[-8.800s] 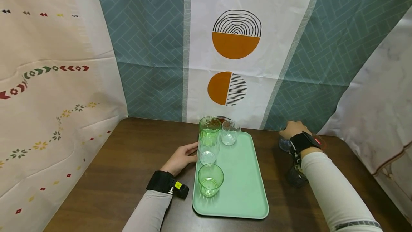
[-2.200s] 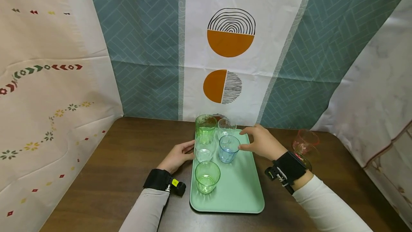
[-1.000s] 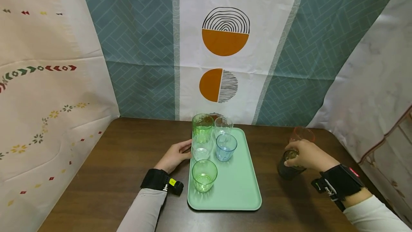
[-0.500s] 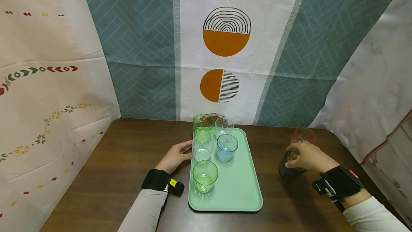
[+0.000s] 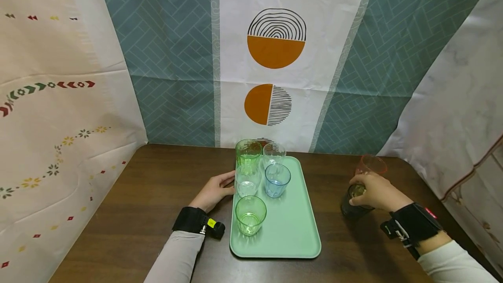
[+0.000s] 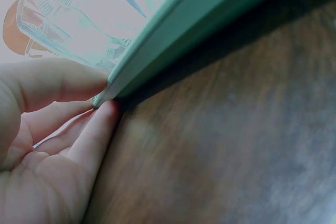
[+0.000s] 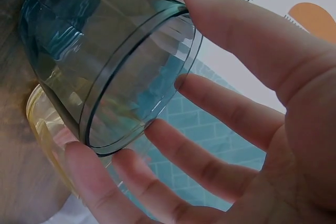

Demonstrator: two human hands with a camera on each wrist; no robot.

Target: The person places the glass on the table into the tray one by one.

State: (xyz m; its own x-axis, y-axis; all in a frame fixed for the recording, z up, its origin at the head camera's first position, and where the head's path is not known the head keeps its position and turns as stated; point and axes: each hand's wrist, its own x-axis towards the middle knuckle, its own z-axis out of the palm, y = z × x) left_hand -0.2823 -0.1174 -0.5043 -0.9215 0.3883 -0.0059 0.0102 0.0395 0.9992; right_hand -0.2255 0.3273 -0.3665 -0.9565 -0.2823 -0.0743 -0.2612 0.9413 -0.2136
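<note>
A dark glass is gripped by its rim in the right hand, at the right of the table; the tray, with five glasses set on it, is pinched at its left edge by the left hand

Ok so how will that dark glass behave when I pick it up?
The dark glass has see-through walls that suggest glass or hard plastic, so it's probably stiff and perhaps breakable. Its smooth, shiny side may slip in the bare right hand. Being round, it could roll if tipped over.
</note>
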